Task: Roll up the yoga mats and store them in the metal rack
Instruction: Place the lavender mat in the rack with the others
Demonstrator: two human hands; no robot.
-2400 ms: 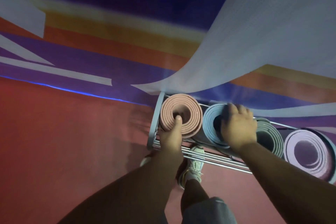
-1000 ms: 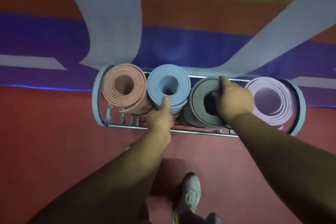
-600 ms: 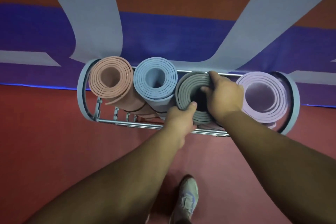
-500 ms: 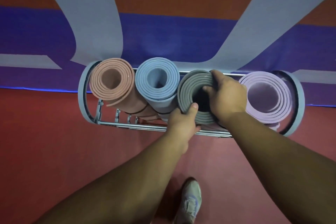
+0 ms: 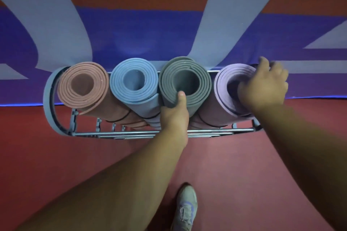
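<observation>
Against the striped wall, the metal rack (image 5: 131,133) stands on the red floor (image 5: 47,155) with four rolled mats upright in a row: pink mat (image 5: 83,85), blue mat (image 5: 134,80), grey mat (image 5: 185,81), purple mat (image 5: 228,88), each touching its neighbour. Left hand (image 5: 174,114) pinches the near rim of the grey mat, thumb laid on the coil's top edge, fingers hidden behind. Right hand (image 5: 262,86) rests over the purple mat's top, fingers curled on the far rim; blurred, so the exact grip cannot be told.

Risk, as judged: the pink mat's outer flap stands loose at the near side and may unroll. Pushing one roll down could drag the roll beside it.

Room: the row fills the rack between its curved end hoops, so there is no sideways slack. Open floor lies on the near side, where a shoe (image 5: 185,210) stands
</observation>
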